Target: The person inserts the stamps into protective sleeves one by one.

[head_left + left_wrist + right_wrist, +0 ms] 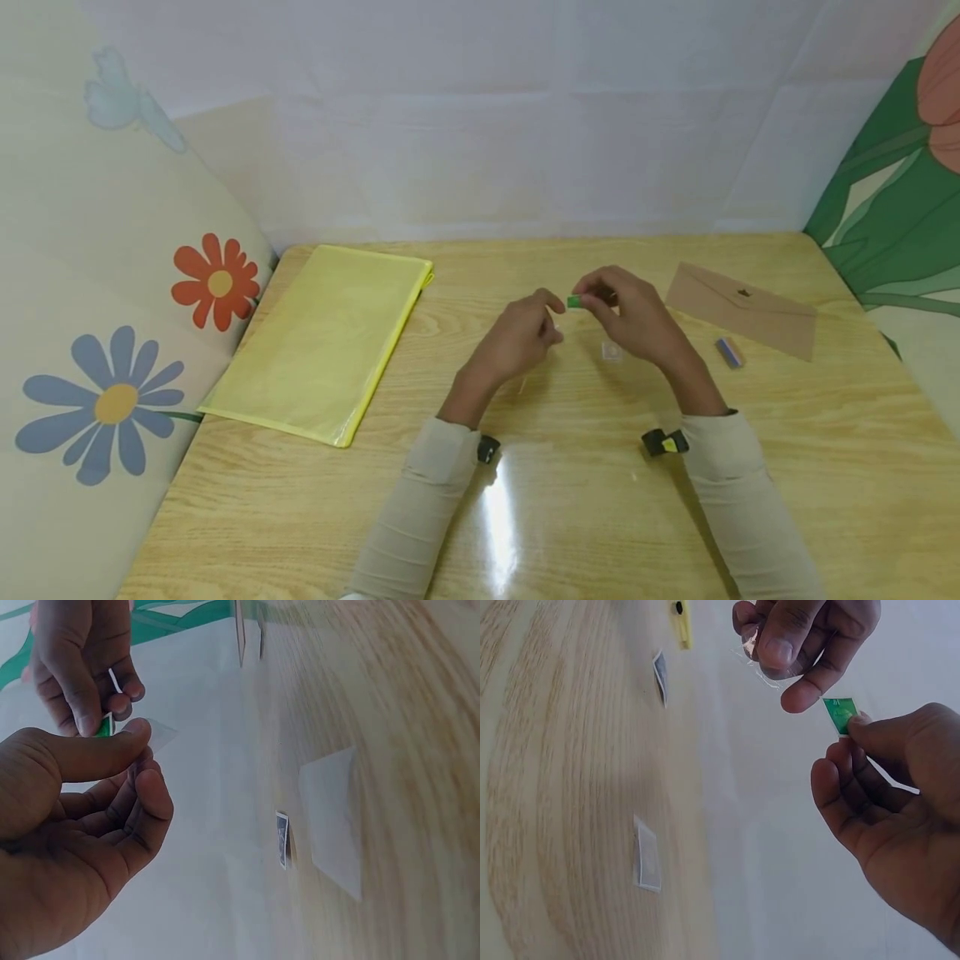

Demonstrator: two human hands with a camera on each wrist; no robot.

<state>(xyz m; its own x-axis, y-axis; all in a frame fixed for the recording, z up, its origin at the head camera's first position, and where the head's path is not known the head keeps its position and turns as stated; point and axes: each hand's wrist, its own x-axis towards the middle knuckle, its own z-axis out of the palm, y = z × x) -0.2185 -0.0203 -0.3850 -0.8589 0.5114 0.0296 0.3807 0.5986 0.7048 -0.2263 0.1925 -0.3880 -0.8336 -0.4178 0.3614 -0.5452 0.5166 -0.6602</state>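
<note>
Nearest the viewer, two beige sleeves (pixel 420 517) reach out over the pale wood tabletop (pixel 570 533), each with a small black wrist camera strapped at the cuff, and the forearms converge so that both hands meet above the middle of the surface, lifted clear of it. The right hand (pixel 637 321) pinches a small green card (pixel 574 302) between thumb and forefinger at one end, leaving most of its face exposed toward the other hand; in the right wrist view the same card (pixel 841 715) juts from that grip, and a thin white strip sticks out by the curled fingers, though what it is cannot be made out. The left hand (pixel 517 337) has thumb and fingertips pressed together on a scrap of clear film (pixel 756 656), crinkled and almost invisible, held just beside the card's free end, apparently so the two can be worked against each other. Directly beneath the hands a small clear sleeve (pixel 612 351) lies flat on the wood, within easy reach. To the right, a little further off, rests a small blue-and-grey card (pixel 729 352), and beyond it a brown paper envelope (pixel 742 310) with its flap up. Over to the left a yellow zip pouch (pixel 322 342) lies flat, its far end near the back edge by the white wall.
</note>
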